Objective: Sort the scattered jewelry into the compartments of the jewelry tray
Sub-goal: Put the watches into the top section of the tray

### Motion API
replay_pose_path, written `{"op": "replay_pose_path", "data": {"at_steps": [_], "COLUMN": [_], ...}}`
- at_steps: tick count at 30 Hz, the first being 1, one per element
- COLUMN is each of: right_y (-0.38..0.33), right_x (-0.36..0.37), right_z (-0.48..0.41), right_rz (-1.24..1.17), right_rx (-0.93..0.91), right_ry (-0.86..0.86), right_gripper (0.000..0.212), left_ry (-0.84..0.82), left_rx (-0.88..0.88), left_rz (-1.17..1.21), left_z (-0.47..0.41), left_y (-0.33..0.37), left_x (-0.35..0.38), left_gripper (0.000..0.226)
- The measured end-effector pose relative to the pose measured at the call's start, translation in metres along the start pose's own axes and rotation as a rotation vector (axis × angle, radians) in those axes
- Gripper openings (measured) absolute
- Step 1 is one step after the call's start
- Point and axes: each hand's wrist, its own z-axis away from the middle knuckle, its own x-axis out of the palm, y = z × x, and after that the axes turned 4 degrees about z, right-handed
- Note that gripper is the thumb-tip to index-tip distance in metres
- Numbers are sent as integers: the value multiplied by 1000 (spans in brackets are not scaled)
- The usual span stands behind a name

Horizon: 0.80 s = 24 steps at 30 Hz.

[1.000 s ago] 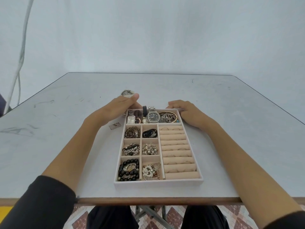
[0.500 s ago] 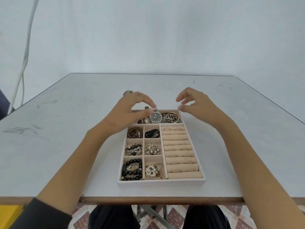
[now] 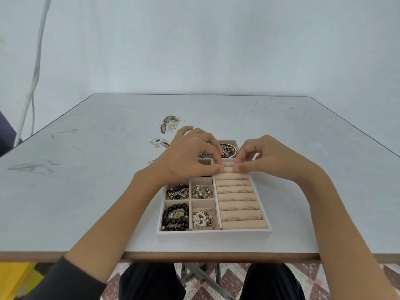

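Grey table (image 3: 86, 191): left hand (image 3: 188, 158), right hand (image 3: 269, 158) pinch ring roll (image 3: 228, 169) in tray (image 3: 214, 234).

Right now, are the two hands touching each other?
Apart. The head view shows a strip of beige ring roll plainly visible between the thumb tips of the left hand and the right hand.

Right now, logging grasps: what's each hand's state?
Left hand: fingers curled, tips on a ring roll; grasp cannot be told.
Right hand: likewise curled there; cannot be told.
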Motion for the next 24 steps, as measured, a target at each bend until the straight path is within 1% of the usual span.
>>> {"op": "replay_pose_path", "data": {"at_steps": [6,7,9,11,13,16,19,21,24], "right_y": [3,3,3,2,1,-1,-6,-11,-21], "right_x": [2,4,11,21,30,41,50,55,58], "right_z": [2,4,9,15,21,30,36,39,42], "right_rz": [-15,-31,-80,-176,-341,-581,-797,-789,-661], "right_rx": [-1,1,26,81,150,248,280,287,275], "right_ry": [18,40,144,282,353,269,212,227,264], "right_gripper": [6,6,5,8,19,46,64,70,66], "left_ry": [35,59,150,260,348,421,420,430,445], "left_rx": [25,24,-7,-112,-272,-511,-657,-697,-727], "left_rz": [-2,27,110,198,339,653,875,943,995], "left_z": [4,6,13,22,33,54,71,77,81], "left_y": [0,0,3,10,20,33,47,54,55], "left_x": [2,2,4,4,3,0,2,2,-1], "left_gripper": [31,29,25,25,28,35,47,53,55]}}
